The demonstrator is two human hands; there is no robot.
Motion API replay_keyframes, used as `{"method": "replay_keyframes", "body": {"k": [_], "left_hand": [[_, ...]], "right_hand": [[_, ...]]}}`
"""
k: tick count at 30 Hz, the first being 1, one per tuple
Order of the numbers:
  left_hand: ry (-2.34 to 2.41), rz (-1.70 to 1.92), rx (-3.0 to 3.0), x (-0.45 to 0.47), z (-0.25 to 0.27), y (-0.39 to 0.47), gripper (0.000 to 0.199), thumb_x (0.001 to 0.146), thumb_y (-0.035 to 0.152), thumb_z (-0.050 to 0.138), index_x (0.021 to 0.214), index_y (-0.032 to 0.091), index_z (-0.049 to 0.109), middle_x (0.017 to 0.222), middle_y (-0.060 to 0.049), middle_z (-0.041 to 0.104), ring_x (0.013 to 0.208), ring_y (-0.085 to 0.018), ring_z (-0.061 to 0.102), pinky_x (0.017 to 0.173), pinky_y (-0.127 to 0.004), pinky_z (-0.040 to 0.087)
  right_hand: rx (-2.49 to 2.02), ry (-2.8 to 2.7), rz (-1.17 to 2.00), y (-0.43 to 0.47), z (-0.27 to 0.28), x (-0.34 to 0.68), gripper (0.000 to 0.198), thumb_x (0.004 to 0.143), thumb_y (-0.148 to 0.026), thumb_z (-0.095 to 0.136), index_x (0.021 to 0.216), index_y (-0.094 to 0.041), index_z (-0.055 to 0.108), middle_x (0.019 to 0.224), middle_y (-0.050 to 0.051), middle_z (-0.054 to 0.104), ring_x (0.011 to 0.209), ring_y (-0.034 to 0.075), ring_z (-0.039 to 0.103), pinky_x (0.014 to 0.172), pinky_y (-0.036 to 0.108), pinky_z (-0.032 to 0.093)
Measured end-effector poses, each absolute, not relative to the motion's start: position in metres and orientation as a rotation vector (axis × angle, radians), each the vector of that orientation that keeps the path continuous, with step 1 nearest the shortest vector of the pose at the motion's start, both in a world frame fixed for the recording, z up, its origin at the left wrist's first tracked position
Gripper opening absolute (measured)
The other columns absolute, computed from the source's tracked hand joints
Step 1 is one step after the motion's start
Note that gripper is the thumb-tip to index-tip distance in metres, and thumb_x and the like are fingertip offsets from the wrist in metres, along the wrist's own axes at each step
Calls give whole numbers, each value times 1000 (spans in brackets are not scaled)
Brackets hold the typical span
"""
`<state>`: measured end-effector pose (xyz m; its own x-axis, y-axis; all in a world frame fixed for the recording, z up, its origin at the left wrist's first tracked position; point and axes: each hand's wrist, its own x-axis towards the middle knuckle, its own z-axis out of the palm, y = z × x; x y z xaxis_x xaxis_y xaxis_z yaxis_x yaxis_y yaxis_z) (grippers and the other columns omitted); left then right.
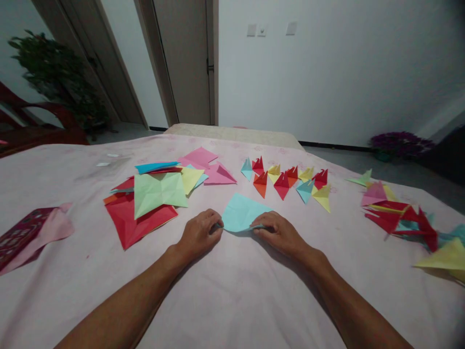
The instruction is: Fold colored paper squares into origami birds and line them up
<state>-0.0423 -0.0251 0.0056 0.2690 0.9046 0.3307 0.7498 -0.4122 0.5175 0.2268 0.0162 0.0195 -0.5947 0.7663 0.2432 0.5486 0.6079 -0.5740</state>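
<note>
A light blue sheet of origami paper [242, 213] lies in front of me, its near edge lifted a little off the cloth. My left hand [202, 230] pinches its left corner between thumb and fingers. At the right corner, my right hand [278, 230] has its fingers closed on the paper as well. Faint crease lines cross the sheet. Just beyond it stand several small folded paper cranes [281, 184] in red, orange, yellow and blue.
Left of my hands is a pile of coloured paper sheets [160, 191], with pink sheets [219, 173] behind it. More folded paper pieces [403, 218] lie at the right. A dark red patterned packet [27, 230] rests at far left on the pink tablecloth [232, 300].
</note>
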Motion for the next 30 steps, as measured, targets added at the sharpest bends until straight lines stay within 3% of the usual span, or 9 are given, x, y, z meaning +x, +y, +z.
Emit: {"method": "replay_keyframes", "body": {"k": [5,9,15,20,23,26,30], "left_hand": [[1563,843,2242,-41,7,-24,16,78,12,57,90,22,62,93,-1,61,78,-13,56,67,-24,42],[1600,795,2207,-40,8,-22,12,79,15,59,89,22,61,93,0,59,74,-13,55,66,-24,41],[1610,751,2166,-41,6,-17,4,83,23,62,87,22,61,95,1,58,77,-13,57,67,-24,42],[1617,743,2169,-43,3,-14,4,88,25,60,85,22,59,94,2,58,78,-13,57,68,-25,42],[1598,745,2191,-44,1,-13,7,90,26,58,84,22,58,95,1,58,80,-14,58,69,-25,43],[1587,750,2225,-44,1,-13,8,91,26,56,85,21,58,97,0,58,83,-14,58,70,-25,44],[1598,737,2269,-44,2,-14,9,92,25,54,85,21,57,102,-1,58,83,-14,59,70,-26,44]], "right_hand": [[-1161,-2268,532,23,7,220,37,93,-35,51,60,-20,53,67,0,56,73,17,53,74,31,41],[-1235,-2249,478,28,2,217,41,94,-38,50,58,-20,42,62,-1,49,69,16,49,70,29,38],[-1369,-2180,359,26,0,215,39,91,-39,53,58,-21,41,66,0,52,67,16,48,65,28,35],[-1327,-2165,340,24,1,218,36,93,-39,50,62,-21,50,66,1,54,65,17,48,63,29,36],[-1184,-2225,429,26,1,220,15,87,-36,62,83,-23,68,81,3,65,79,20,55,72,32,41],[-1084,-2304,466,27,1,220,25,78,-33,75,102,-31,73,98,3,69,91,22,57,80,35,42],[-1086,-2345,467,24,5,216,8,82,-34,72,89,-31,75,96,1,70,92,21,57,82,36,40]]}}
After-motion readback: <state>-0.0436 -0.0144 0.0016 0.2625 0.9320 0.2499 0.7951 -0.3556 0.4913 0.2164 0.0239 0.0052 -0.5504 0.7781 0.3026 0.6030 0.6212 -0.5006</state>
